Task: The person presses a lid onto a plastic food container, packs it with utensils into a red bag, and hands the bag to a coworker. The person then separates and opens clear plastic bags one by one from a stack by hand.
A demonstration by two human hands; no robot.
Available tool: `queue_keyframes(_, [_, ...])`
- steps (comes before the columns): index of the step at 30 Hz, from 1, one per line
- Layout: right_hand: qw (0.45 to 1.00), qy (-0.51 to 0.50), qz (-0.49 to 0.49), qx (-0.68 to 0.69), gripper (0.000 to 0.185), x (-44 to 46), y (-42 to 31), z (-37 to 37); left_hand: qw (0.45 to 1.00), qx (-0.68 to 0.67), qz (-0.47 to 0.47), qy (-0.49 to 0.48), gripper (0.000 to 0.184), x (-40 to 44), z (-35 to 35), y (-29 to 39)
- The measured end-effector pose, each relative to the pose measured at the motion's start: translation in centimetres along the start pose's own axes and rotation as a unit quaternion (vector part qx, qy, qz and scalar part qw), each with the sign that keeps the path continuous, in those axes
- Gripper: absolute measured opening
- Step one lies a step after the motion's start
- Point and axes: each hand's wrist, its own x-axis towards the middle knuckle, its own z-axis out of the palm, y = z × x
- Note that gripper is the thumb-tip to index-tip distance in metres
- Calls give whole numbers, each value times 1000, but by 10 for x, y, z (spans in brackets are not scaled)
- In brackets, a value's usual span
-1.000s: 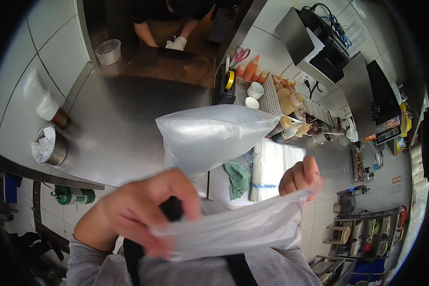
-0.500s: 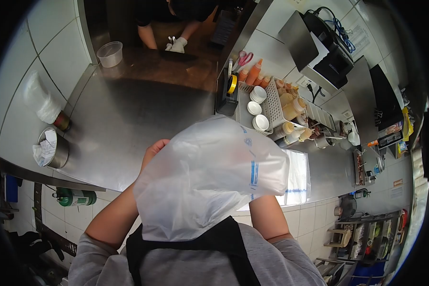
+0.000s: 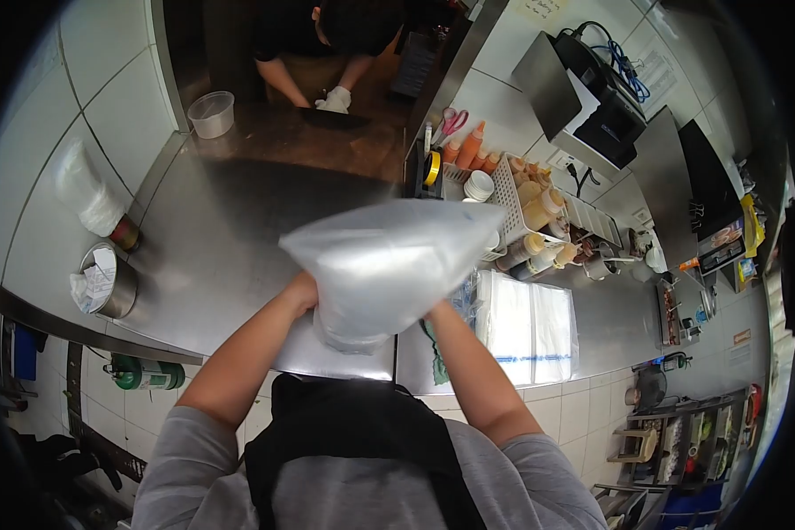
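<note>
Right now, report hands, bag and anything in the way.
Left hand, right hand mostly hidden behind plastic bag; grips unseen. Bag puffed out above steel counter. Nothing visibly blocking it.

A white basket of bottles stands on the tabletop. Left of the basket are a yellow tape roll and scissors (pink-handled ones); well left of it, a clear tub.

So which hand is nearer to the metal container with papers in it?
Left. The left hand, partly behind the plastic bag, is right of the metal container; the right hand, hidden behind that bag, is farther right.
</note>
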Motion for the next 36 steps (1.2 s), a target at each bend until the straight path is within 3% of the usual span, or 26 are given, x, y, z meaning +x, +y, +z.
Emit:
queue_keyframes(1, [1000, 9, 10, 10, 44, 2, 12, 6, 1000, 1, 1, -1, 34, 8, -3, -8])
queue_keyframes(3, [998, 16, 40, 52, 43, 2, 26, 9, 991, -47, -122, -28, 32, 21, -12, -20])
queue_keyframes(4, [994, 16, 62, 86, 43, -5, 25, 7, 991, -45, -122, -30, 32, 11, -9, -16])
queue_keyframes(6, [976, 10, 115, 186, 42, -28, 18, -2, 981, -186, -64, 9, 29, -15, -4, -15])
queue_keyframes(8, [950, -37, 127, 284, 36, -73, -11, 3, 949, -291, -61, 106, 28, -34, -4, -47])
queue_keyframes(10, [913, -25, 256, 318, 32, -103, 6, -13, 905, -414, -49, 88, 24, -80, 11, -61])
queue_keyframes(14, [936, -37, 181, 299, 25, -136, 12, 2, 910, -402, 19, 101, 20, -94, 42, -79])
queue_keyframes(15, [997, -8, 62, 38, 22, -132, 27, -2, 923, -362, 50, 124, 18, -81, 40, -91])
queue_keyframes(16, [972, 24, -61, -227, 18, -132, 25, -1, 932, -322, 80, 145, 17, -75, 41, -93])
queue_keyframes(17, [926, 68, -175, -327, 12, -136, 21, -4, 932, -322, 83, 143, 17, -75, 43, -96])
queue_keyframes(18, [925, 68, -178, -327, 12, -145, 6, -10, 930, -315, 84, 168, 16, -78, 46, -95])
queue_keyframes(20, [850, 128, -336, -384, 16, -157, -22, -45, 926, -311, 99, 189, 15, -76, 51, -90])
queue_keyframes(22, [802, 193, -377, -422, 20, -167, -7, -109, 927, -254, 99, 259, 8, -82, 52, -101])
queue_keyframes(24, [764, 257, -323, -495, 27, -185, 8, -161, 938, -185, 83, 282, 4, -88, 36, -143])
queue_keyframes(26, [763, 215, -304, -528, 26, -207, 22, -176, 942, -117, 64, 307, 4, -97, 40, -149])
queue_keyframes(28, [762, 173, -282, -558, 25, -208, 28, -190, 967, 16, 189, 171, 16, -123, 54, -127])
queue_keyframes(30, [776, 136, -275, -551, 23, -195, 48, -206, 964, 81, 210, 141, 20, -125, 65, -120])
queue_keyframes(32, [772, 172, -330, -516, 18, -180, 54, -216, 899, 278, 339, 13, 19, -125, 84, -87])
queue_keyframes(33, [849, 268, -218, -401, 17, -174, 69, -221, 877, 299, 375, -29, 16, -121, 97, -74])
queue_keyframes(34, [931, 233, -97, -266, 13, -173, 49, -226, 852, 316, 411, -71, 13, -114, 112, -58])
queue_keyframes(36, [971, 135, -94, -176, 10, -185, 1, -213, 777, 301, 541, -116, 15, -106, 155, -16])
